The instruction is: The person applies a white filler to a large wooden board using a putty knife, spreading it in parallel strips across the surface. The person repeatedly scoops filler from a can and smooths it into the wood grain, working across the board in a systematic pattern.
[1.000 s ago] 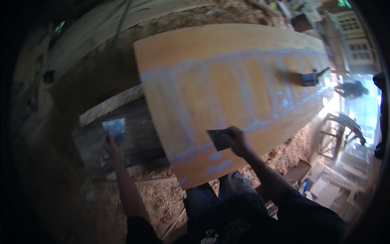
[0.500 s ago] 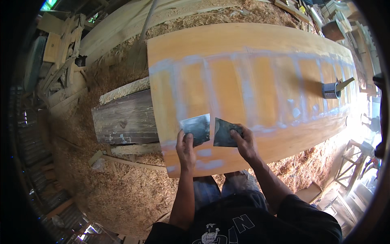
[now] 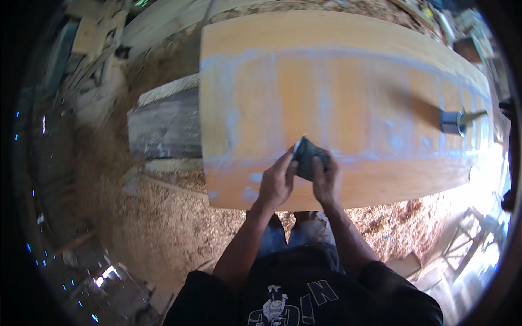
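Over the near part of a large orange-brown wooden panel, my two hands are close together. My right hand is closed on a dark, thin, flat putty spreader, its thumb across the face and a corner pointing away from me. My left hand is closed at the left edge of that stack, gripping a second spreader, of which only a pale sliver shows; the rest is hidden behind the dark one. Pale bluish filler streaks run across the panel in bands, with patches near its front edge.
An open tin with a flat wooden stick in it stands at the panel's right. Dark weathered boards jut out from under its left side. Wood shavings cover the ground, and scrap timber is piled at the far left.
The two spreaders, held apart side by side before, are now brought together and overlap. My hands have moved closer to each other, and the view has shifted, with some blur.
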### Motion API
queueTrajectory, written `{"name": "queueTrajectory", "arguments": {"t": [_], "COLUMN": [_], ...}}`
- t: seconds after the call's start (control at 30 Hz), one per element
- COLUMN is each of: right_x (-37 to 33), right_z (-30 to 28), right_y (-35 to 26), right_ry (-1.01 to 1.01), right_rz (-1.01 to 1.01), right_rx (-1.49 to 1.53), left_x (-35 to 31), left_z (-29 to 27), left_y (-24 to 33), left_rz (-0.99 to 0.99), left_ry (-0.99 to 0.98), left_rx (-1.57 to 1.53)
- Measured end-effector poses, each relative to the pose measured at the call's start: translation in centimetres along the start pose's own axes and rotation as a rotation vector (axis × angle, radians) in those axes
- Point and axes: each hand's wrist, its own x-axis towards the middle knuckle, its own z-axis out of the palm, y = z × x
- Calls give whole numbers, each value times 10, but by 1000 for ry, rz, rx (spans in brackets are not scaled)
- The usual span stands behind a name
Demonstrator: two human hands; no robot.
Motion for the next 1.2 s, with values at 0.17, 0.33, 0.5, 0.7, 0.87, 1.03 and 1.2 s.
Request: {"name": "queueTrajectory", "arguments": {"t": [0.17, 0.33, 0.5, 0.7, 0.87, 1.03, 1.2], "right_x": [6, 22, 37, 32, 23, 22, 29], "right_z": [7, 6, -1, 16, 23, 9, -18], "right_y": [-5, -17, -28, -30, -43, -58, -51], "right_ry": [-92, -271, -237, -343, -563, -896, -843], "right_rz": [67, -39, 36, 88, -105, -354, -392], "right_rx": [-8, 102, 261, 361, 231, -144, -291], "left_x": [-17, -60, -82, -69, -60, -55, -59], "left_z": [-5, -23, -55, -55, -53, -64, -73], "left_y": [-18, -51, -65, -54, -46, -37, -27], "left_rz": [-51, -347, -472, -396, -455, -423, -333], "left_ry": [35, 13, 234, 161, 127, 153, 128], "left_rx": [-12, -405, -1166, -1130, -1099, -1077, -881]}}
